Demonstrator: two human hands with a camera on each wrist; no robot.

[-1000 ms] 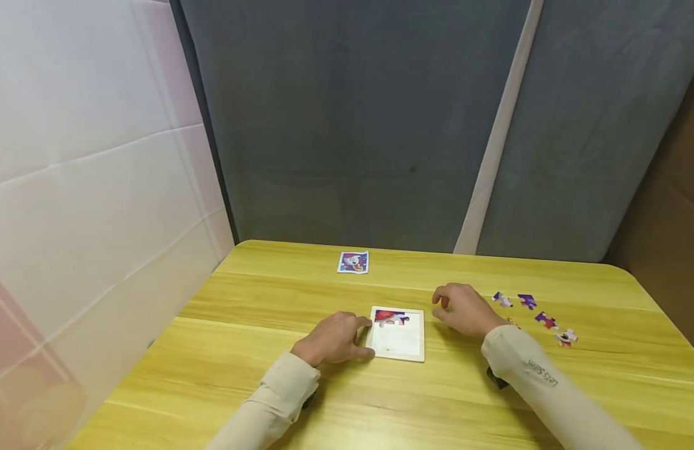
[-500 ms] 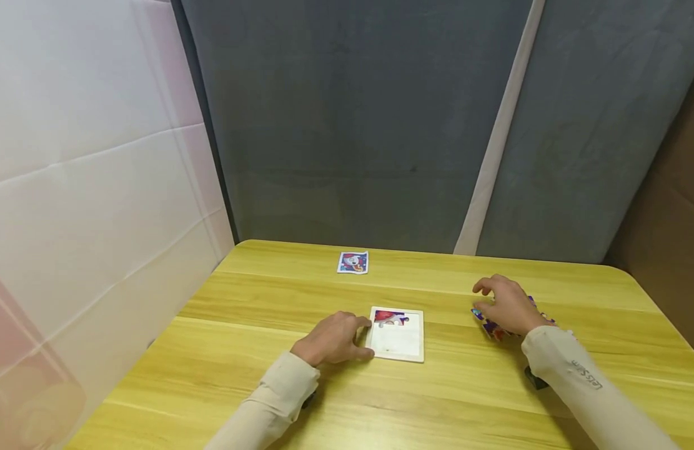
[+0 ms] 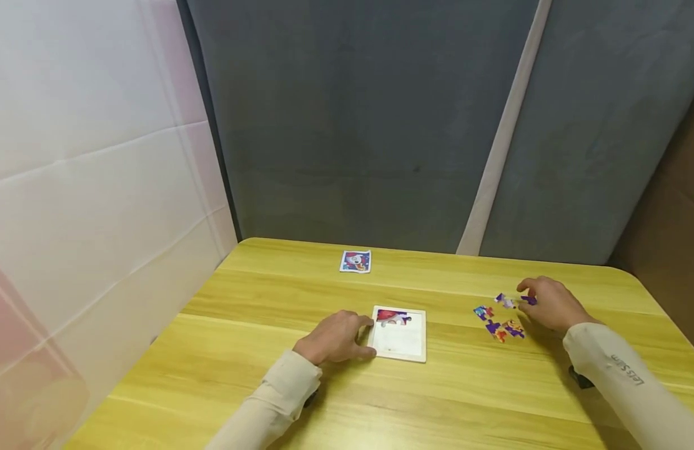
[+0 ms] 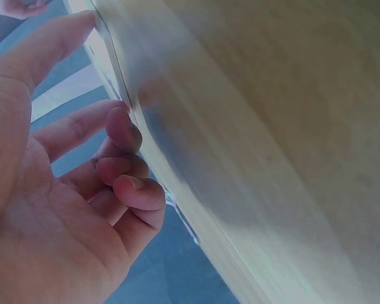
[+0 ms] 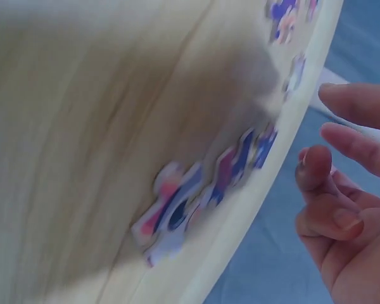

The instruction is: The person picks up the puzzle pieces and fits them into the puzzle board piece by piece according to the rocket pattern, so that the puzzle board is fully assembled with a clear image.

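Note:
A white puzzle tray (image 3: 400, 344) lies on the yellow wooden table (image 3: 436, 400), with a few red and purple pieces fitted along its top edge. My left hand (image 3: 352, 337) rests on the table with thumb and forefinger against the tray's left edge; in the left wrist view its other fingers (image 4: 133, 190) hang loosely curled. Several loose puzzle pieces (image 3: 497, 324) lie to the right of the tray. My right hand (image 3: 535, 303) hovers at their right side, forefinger by a purple piece (image 3: 528, 300). The right wrist view shows its fingers (image 5: 332, 190) relaxed and holding nothing beside the blurred pieces (image 5: 196, 196).
A small picture card (image 3: 355, 261) lies near the table's far edge. Grey fabric panels (image 3: 352, 125) stand behind the table and a white sheet (image 3: 88, 156) hangs on the left. The table's rounded right corner (image 3: 633, 272) is close to the right hand.
My right hand has moved rightward from beside the tray to the loose pieces, which now lie bunched closer together to its left. The left hand and tray have stayed put.

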